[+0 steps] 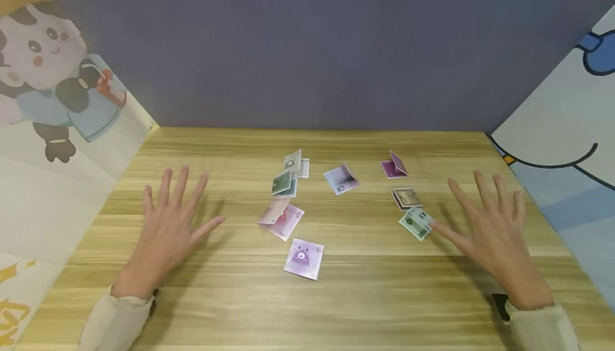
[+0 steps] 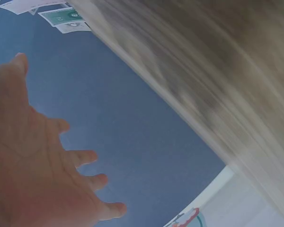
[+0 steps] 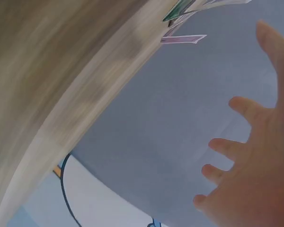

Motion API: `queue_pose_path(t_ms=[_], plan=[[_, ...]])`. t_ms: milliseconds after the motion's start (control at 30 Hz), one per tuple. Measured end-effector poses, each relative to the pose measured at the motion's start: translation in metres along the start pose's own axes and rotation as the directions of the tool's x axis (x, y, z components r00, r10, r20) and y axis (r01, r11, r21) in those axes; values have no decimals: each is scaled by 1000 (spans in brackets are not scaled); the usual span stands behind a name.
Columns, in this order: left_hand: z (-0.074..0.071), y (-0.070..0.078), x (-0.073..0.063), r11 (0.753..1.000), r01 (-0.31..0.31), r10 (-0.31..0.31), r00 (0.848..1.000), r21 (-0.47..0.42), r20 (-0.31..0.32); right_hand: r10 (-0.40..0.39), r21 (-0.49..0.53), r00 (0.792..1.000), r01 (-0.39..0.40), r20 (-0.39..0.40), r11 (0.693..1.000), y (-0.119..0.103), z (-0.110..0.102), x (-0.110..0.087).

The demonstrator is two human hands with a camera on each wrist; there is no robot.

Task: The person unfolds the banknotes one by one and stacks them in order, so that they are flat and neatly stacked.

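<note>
Both hands hover palm down over the wooden table with fingers spread, holding nothing. The left hand point(image 1: 168, 228) is at the left; nearest to it lies a folded pink 100 note point(image 1: 290, 223). Above that are a folded green note point(image 1: 282, 182) and a folded grey note point(image 1: 291, 161). At the right is the right hand point(image 1: 495, 239), its thumb tip overlapping the corner of a green-and-white folded note point(image 1: 414, 225) in the head view. A brown folded note point(image 1: 409, 197) and a magenta folded note point(image 1: 390, 170) lie beyond it. Centrally sit a bluish 10 note point(image 1: 338, 181) and a purple 5 note point(image 1: 305, 259).
The wooden table point(image 1: 365, 308) meets a dark grey-blue wall point(image 1: 317, 52) at its far edge. Side panels with cartoon pictures stand at left point(image 1: 48, 190) and right point(image 1: 552, 126). Several of the notes have a half standing up from the fold.
</note>
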State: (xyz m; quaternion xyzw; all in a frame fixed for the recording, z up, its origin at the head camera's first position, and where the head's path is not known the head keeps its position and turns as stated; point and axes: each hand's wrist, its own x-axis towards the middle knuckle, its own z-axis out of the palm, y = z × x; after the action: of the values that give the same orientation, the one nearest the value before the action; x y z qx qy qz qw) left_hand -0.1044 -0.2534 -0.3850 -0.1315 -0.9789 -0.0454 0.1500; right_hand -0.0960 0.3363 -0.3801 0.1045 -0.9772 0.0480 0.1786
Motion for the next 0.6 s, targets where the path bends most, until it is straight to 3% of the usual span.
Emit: queue_pose_path(t_ms=[67,167,300,400,467,600], plan=[[0,1,1,1000,-1,1,1000,-3,11,4,27,1000,-4,-3,1000,-5,0,0],[1,3,4,999,-33,33,999,-30,-3,-49,109,995,59,-89,992,-17,2,2],[0,10,7,984,-120,110,991,-130,-81,-173,211,957,224,-234,951,-41,6,8],[-1,19,9,962,-171,146,981,-212,-125,-243,234,931,309,-274,922,-62,8,12],[-1,26,11,950,-185,157,980,-253,-124,-291,229,914,359,-283,905,-75,10,15],[1,41,17,927,-168,166,985,-336,-34,-373,216,886,435,-274,874,-99,13,24]])
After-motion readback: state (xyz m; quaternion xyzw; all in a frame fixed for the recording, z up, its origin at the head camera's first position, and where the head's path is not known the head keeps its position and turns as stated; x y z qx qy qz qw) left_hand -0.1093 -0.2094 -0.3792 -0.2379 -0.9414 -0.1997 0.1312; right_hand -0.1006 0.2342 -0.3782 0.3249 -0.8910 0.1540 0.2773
